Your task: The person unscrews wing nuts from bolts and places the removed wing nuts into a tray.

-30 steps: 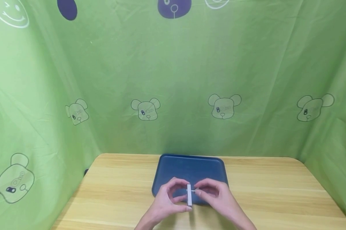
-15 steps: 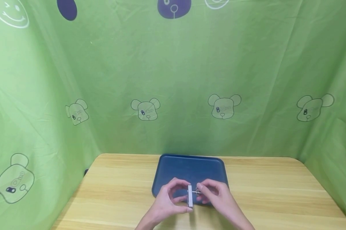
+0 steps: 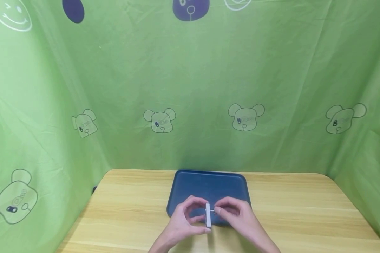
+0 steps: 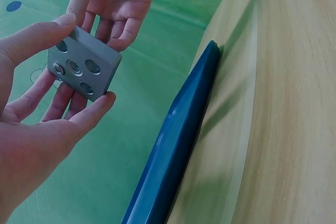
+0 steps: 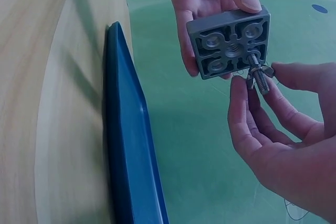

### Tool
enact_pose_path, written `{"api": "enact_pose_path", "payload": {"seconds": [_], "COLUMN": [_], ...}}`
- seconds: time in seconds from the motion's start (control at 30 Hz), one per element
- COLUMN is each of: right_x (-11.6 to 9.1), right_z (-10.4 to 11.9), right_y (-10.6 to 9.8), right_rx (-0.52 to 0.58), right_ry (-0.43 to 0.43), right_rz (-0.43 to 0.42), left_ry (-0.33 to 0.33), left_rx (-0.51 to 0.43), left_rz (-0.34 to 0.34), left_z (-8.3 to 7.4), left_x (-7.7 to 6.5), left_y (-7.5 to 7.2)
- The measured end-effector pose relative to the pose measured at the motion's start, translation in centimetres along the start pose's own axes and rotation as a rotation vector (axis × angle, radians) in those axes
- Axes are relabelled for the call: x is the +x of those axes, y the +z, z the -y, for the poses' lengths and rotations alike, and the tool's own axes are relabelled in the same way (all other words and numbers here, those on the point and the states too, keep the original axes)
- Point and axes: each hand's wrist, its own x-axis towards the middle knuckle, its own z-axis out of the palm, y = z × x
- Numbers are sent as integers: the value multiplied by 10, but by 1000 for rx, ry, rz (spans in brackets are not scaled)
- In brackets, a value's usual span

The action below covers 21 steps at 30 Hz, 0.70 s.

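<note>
Tabletop [image 3: 303, 211]: woodgrain
Left hand [image 3: 183, 223]: I grip square block [image 3: 208, 215] aloft near tray [image 3: 210, 186] edge
Right hand [image 3: 240, 215]: I pinch metal wingnut [image 5: 255, 71]

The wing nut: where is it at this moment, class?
In the right wrist view, the wing nut is right of centre, on the bolt at the lower-right corner of the block, pinched by the right hand.
</note>
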Motion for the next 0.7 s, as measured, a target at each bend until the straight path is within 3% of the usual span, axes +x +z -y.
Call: {"api": "enact_pose_path", "payload": {"seconds": [0.2,0.53,0.7], "right_x": [-1,-1,-1], "right_z": [0,-1,1], "right_y": [0,0,1], "right_rx": [4,-29,-34], "right_ry": [-74,-108,-79], "right_rz": [28,17,8], "left_ry": [3,22,19], "left_rx": [-7,-33,-33], "left_rz": [1,7,9], "left_z": [0,1,1], "left_x": [0,0,0], "left_y": [1,2,2]}}
